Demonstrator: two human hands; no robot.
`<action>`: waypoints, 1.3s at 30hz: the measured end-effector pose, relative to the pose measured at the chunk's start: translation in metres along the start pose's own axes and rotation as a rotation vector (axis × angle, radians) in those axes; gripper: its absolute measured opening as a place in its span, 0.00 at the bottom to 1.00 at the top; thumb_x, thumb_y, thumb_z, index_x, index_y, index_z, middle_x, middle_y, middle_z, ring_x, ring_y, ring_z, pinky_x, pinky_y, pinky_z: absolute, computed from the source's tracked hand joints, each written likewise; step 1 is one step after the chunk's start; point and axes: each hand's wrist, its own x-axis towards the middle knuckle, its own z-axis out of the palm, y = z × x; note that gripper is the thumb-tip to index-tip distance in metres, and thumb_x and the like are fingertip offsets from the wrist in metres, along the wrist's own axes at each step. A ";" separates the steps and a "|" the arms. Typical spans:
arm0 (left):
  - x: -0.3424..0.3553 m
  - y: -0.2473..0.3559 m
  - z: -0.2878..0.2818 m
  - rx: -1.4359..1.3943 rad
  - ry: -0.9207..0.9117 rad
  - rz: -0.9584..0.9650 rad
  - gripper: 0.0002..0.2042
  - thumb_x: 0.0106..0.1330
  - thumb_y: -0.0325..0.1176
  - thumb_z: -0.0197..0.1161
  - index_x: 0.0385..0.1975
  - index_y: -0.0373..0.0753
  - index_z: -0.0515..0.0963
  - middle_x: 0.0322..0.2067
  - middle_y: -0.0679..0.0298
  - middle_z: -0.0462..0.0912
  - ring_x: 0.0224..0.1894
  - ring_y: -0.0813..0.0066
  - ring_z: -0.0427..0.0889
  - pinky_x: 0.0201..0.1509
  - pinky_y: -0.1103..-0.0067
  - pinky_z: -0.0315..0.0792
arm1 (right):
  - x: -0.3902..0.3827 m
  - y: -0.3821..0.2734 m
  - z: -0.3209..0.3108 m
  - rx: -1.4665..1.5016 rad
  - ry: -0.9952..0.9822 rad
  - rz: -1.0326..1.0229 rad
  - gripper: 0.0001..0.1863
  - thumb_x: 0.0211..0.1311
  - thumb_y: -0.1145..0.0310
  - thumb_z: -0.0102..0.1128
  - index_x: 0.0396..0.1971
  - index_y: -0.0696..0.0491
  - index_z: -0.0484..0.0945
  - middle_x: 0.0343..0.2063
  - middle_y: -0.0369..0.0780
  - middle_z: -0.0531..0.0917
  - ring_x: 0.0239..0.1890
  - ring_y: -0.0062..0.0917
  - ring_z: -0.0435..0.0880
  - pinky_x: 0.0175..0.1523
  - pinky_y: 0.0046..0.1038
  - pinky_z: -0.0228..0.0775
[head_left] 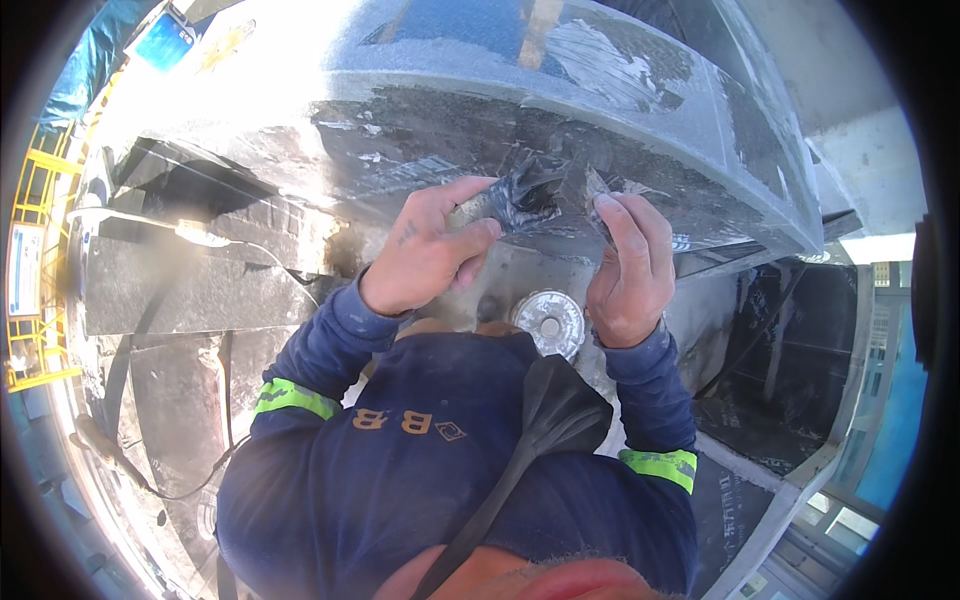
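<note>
In front of me a large curved panel (690, 150), grey and dark with flaking patches, spans the upper part of the view. My left hand (428, 240) is closed, thumb and forefinger gripping a crumpled dark plastic sheet (530, 190) beside the panel's scuffed underside. To the right, my right hand (632, 265) is closed too, its thumb and fingers pinching a thin greyish scrap (598, 190). Whether the scrap joins the dark sheet cannot be made out. Below and between my hands sits a round whitish metal lid or disc (550, 322) with a knob-like centre.
A cable with a pale connector (200, 235) hangs over dark boards at left. Yellow railing (40, 270) stands at the far left. Dark panels (780, 350) and a pale ledge (770, 520) lie at right. A black strap (480, 490) hangs across my chest.
</note>
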 end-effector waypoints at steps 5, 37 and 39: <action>-0.001 0.005 0.004 0.017 0.026 -0.001 0.21 0.66 0.23 0.55 0.58 0.23 0.67 0.12 0.69 0.69 0.14 0.84 0.66 0.21 0.83 0.61 | -0.002 0.000 -0.003 0.025 0.072 0.071 0.17 0.57 0.86 0.58 0.48 0.59 0.77 0.42 0.49 0.80 0.44 0.40 0.82 0.48 0.31 0.74; 0.009 0.010 0.009 -0.565 -0.239 -0.042 0.19 0.70 0.23 0.56 0.61 0.33 0.69 0.21 0.69 0.74 0.17 0.85 0.67 0.22 0.84 0.59 | -0.021 0.028 -0.020 0.285 -0.054 0.349 0.23 0.75 0.58 0.50 0.54 0.63 0.76 0.47 0.47 0.77 0.32 0.24 0.77 0.36 0.25 0.69; 0.010 0.010 0.007 -0.143 -0.071 0.075 0.19 0.69 0.23 0.56 0.59 0.32 0.70 0.26 0.63 0.78 0.19 0.81 0.72 0.25 0.83 0.65 | -0.020 0.021 -0.030 0.490 0.039 0.603 0.23 0.75 0.59 0.49 0.53 0.65 0.75 0.43 0.46 0.79 0.28 0.22 0.76 0.33 0.23 0.68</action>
